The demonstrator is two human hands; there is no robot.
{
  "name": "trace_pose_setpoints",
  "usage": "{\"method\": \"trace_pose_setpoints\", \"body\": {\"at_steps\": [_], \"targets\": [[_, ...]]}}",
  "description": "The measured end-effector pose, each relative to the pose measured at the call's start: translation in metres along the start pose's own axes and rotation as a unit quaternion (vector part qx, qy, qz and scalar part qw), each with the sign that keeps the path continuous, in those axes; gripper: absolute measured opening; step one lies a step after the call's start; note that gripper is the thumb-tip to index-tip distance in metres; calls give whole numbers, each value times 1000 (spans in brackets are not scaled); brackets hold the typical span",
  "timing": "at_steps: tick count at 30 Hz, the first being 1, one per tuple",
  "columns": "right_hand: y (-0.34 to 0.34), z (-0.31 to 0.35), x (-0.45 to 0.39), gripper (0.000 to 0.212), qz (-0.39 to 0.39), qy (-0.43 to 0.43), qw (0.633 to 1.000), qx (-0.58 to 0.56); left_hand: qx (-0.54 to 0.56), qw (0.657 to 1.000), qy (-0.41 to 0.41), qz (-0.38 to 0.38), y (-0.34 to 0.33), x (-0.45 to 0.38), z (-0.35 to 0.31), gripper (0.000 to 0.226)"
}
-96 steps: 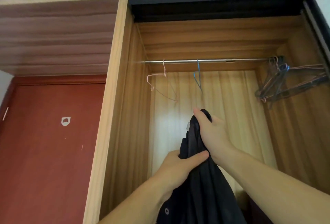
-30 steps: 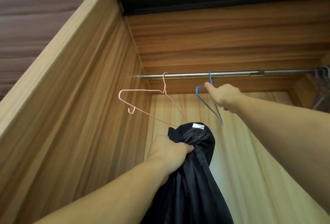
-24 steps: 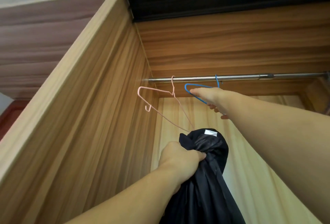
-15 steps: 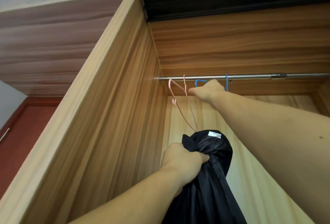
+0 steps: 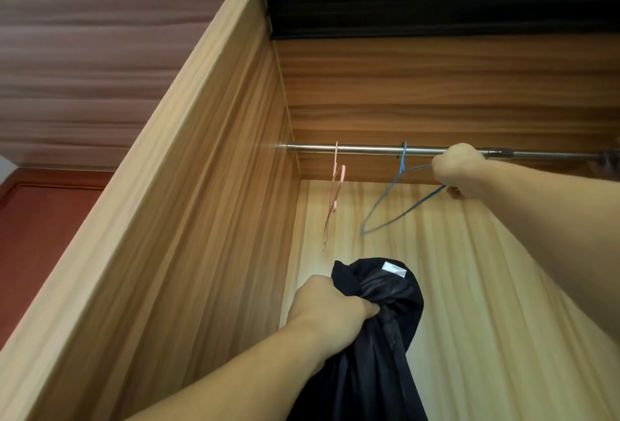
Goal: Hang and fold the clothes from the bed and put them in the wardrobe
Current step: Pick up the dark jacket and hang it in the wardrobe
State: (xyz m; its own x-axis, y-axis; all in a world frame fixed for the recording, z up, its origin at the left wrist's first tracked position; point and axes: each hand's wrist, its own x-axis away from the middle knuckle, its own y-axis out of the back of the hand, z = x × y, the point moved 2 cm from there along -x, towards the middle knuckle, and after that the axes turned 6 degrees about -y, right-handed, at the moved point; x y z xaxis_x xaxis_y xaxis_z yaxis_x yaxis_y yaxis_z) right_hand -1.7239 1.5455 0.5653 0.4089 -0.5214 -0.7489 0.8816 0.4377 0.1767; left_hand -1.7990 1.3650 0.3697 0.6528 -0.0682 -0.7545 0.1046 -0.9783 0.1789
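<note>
Garment [image 5: 375,336] first: the black cloth sits nearest me, bunched at its top in my left hand [image 5: 330,305], whose grip is fully closed round the gathered fabric, the rest hanging down out of frame inside the wardrobe [image 5: 208,185]. A white label shows at the crest of the bundle. Further up, my right hand [image 5: 458,170] has its grip curled round one end of the blue hanger [image 5: 399,199], whose hook is over the rail [image 5: 369,149]. Half a second ago that hand was at the hanger's left end near the pink hanger [image 5: 335,196]; now it has swung out to the right, turning the blue frame with it, and the pink one hangs edge-on, untouched. I judge the blue hanger is chosen and about to be lifted off the rail so the garment can be threaded on. Nothing is hung yet.
</note>
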Motion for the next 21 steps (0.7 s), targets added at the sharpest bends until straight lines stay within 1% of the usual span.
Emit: {"method": "trace_pose_setpoints", "body": {"at_steps": [1, 3, 5, 6, 8, 11, 13, 15, 18, 19, 20, 21], "targets": [[-2, -5, 0, 20, -21, 15, 1000, 11, 2, 1000, -1, -2, 2, 1, 0, 21], [-12, -17, -1, 26, -60, 13, 998, -6, 6, 1000, -1, -9, 8, 1, -1, 21], [-24, -28, -5, 29, -68, 8, 997, -25, 9, 1000, 2, -10, 13, 4, -2, 26], [-30, -31, -5, 32, -69, 6, 997, -20, 11, 1000, 2, -9, 16, 5, -2, 30], [-37, -36, -7, 36, -96, 12, 995, 0, 16, 1000, 0, -9, 21, 7, -2, 35], [-41, -37, -17, 40, -129, 2, 992, -2, 12, 1000, -1, -15, 27, 10, 0, 30], [-41, -36, -22, 41, -144, 12, 990, -3, 18, 1000, 0, -16, 30, 14, 2, 28], [-37, -37, -13, 39, -160, 33, 987, -7, 25, 1000, -4, -17, 34, 19, 3, 23], [-32, -59, 19, 36, -184, 60, 981, -27, 34, 999, -9, -16, 41, 29, 1, 13], [-30, -70, 31, 35, -169, 50, 983, -43, 37, 999, -11, -14, 42, 32, 1, 12], [-29, -81, 41, 32, -123, 20, 991, -57, 38, 999, -12, -14, 43, 34, -1, 14], [-32, -89, 50, 28, -44, -23, 996, -74, 36, 999, -13, -13, 42, 36, -2, 16]]}}
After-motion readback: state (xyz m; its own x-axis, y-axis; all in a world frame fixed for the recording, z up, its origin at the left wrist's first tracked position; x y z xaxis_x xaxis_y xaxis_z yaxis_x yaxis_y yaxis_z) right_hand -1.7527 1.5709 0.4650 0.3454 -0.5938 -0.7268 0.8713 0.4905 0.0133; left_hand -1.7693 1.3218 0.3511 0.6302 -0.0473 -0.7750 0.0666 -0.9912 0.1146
